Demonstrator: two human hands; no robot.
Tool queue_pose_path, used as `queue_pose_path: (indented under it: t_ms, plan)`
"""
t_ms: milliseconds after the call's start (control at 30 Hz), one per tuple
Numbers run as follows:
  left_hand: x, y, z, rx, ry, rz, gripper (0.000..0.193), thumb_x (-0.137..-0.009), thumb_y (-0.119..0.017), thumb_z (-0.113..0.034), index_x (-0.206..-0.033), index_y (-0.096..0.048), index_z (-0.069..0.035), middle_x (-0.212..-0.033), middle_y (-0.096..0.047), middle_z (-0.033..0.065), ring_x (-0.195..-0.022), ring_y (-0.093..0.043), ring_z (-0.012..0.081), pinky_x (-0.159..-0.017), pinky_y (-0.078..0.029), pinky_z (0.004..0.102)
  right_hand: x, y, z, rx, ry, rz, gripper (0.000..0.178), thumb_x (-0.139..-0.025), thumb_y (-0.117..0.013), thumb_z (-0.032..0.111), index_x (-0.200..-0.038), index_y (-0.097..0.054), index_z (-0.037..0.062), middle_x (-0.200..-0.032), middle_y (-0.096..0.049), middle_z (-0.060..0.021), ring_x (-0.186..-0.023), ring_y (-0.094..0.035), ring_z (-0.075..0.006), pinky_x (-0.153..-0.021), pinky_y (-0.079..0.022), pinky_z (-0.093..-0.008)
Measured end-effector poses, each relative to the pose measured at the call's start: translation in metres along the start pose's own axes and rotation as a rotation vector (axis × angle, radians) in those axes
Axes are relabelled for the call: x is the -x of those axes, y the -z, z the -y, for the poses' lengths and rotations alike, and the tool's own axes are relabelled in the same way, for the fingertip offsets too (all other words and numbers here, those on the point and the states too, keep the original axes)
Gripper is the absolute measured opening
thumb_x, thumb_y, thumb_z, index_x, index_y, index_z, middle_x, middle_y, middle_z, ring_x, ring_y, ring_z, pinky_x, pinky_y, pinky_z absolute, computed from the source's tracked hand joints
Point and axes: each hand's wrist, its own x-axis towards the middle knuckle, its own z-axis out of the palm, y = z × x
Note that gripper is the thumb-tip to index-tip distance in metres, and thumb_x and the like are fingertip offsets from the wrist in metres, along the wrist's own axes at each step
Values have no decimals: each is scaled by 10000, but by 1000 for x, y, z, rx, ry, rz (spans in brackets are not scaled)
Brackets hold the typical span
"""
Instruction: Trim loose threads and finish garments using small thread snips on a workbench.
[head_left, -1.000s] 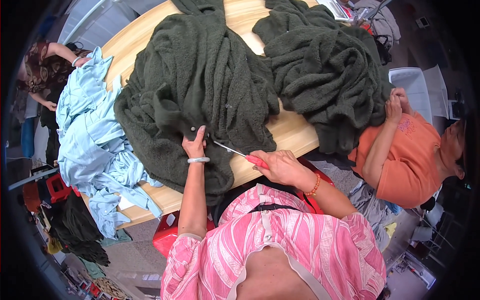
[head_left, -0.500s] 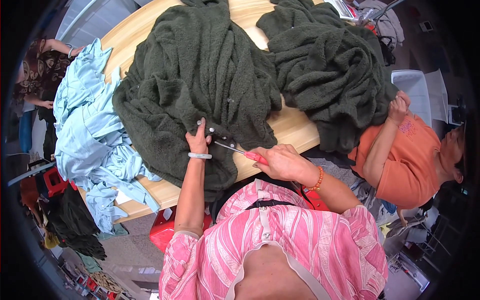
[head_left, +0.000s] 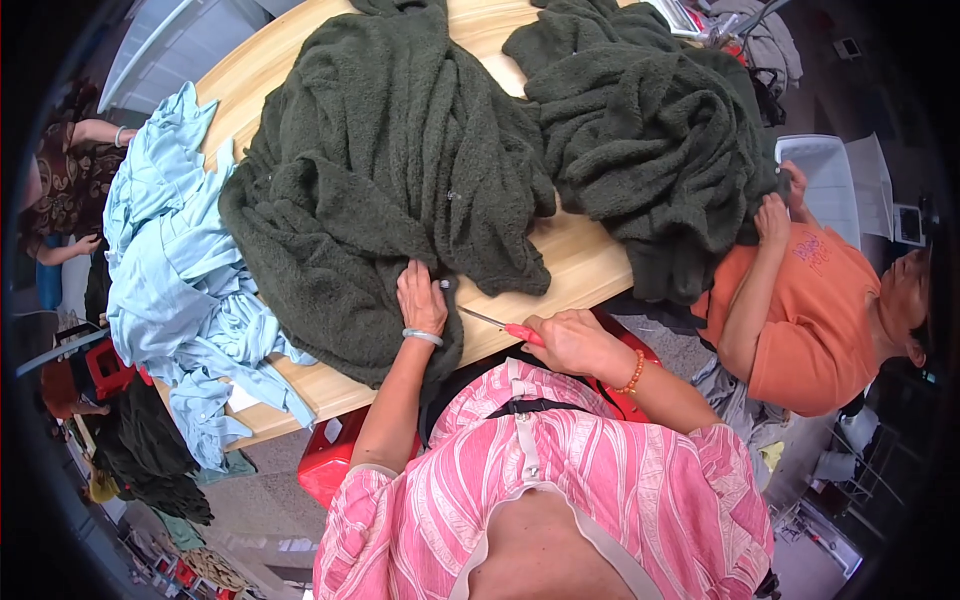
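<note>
No wording legible. Small purple-pink lettering (head_left: 807,250), in short stacked lines, on orange short-sleeved cloth T-shirt (head_left: 812,335) worn by co-worker (head_left: 743,305) at right; turned sideways, too small to make out.

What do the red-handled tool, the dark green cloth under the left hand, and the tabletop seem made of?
Red-handled tool: handle evenly coloured and smooth-looking, probably plastic; thin grey shaft catches light, likely metal.
Dark green cloth: matte, nubby pile, so fleece-like; fibre unclear.
Tabletop: smooth, pale, with wood grain; solid wood or laminate, can't tell.
</note>
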Motion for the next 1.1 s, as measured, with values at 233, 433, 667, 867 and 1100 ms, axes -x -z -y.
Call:
queue_pose_path:
  t_ms: [233,433,667,867,1100]
  plan:
    - [11,67,-2,101,9,180,290,-696,-714,-203,-858,-562,-17,-953,-596,175,-924,-538,384,-810,-428,480,8,-16,55,-145,-59,43,293,-851,-595,293,-1051,-598,78,-797,-647,-225,-804,-631,-407,-735,-484,-504]
    - [68,168,-15,249,76,-265,400,-791,-651,-125,-1182,-593,-64,-1225,-562,158,-1138,-525,344,-994,-378,428,20,-33,85,-237,-9,-201,395,-822,-665,166,-1192,-550,88,-923,-654,-189,-874,-632,-387,-749,-498,-446]
    - [185,132,110,554,1052,-485,705,-756,-759,-210,-1312,-408,44,-1260,-513,201,-1179,-487,316,-1012,-377,377,-39,-80,142,-248,434,-30,527,-748,-745,185,-1220,-534,84,-1194,-594,-139,-1109,-563,-331,-929,-456,-391]
    - [125,149,85,1551,1123,-528,446,-816,-635,28,-1238,-512,-50,-1133,-620,102,-1006,-622,269,-896,-519,411,-99,-139,118,-157,356,59,391,-787,-686,168,-1144,-537,114,-966,-645,-117,-920,-611,-329,-771,-489,-448]
    - [73,181,47,1975,936,-478,300,-877,-627,-86,-1166,-567,-34,-1121,-636,108,-1009,-635,256,-892,-528,403,-75,-87,118,-457,435,-51,495,-765,-756,342,-1130,-552,77,-990,-630,-135,-937,-621,-320,-806,-493,-392]
